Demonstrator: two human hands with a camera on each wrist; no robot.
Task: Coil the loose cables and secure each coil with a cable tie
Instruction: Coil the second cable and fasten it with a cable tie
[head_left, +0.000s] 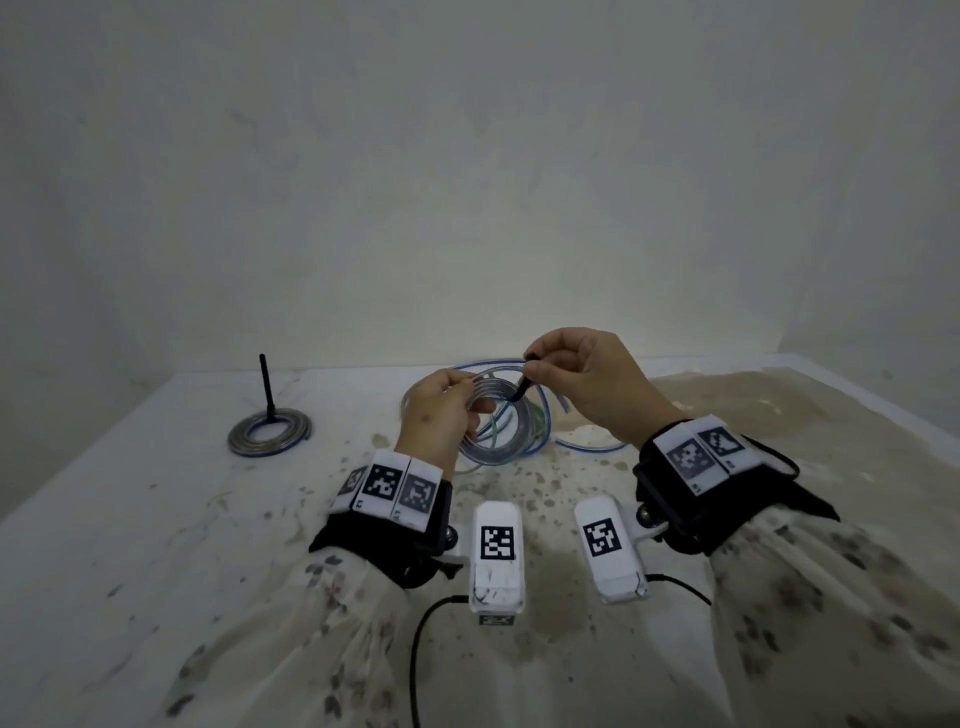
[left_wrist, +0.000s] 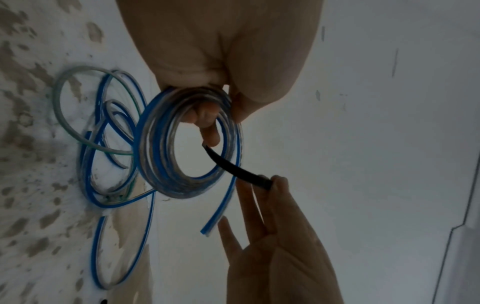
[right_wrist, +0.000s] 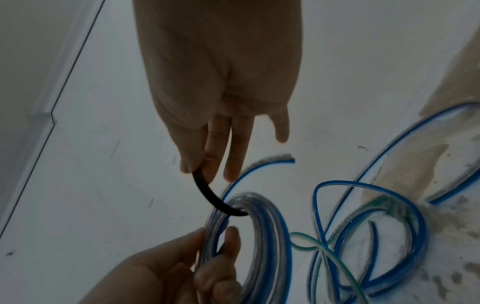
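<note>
So in the middle of the head view the left hand has its fingers curled round a coil of clear-and-blue cable, holding it up just above the stained white table — in the left wrist view the coil hangs right under the palm, with a finger poking through the ring. The right hand sits just right of it and pinches a black cable tie between thumb and forefinger, the other fingers loosely spread. The tie's free end goes down through the coil's opening; you can see that best in the right wrist view, where the black strip curves from the fingertips into the ring. One short blue cable end sticks out of the coil. Behind and to the right of the coil, a tangle of loose cables — blue, clear, one greenish — lies on the table. Over at the left of the head view there's a finished coil lying flat, with its black tie tail standing straight up.
</note>
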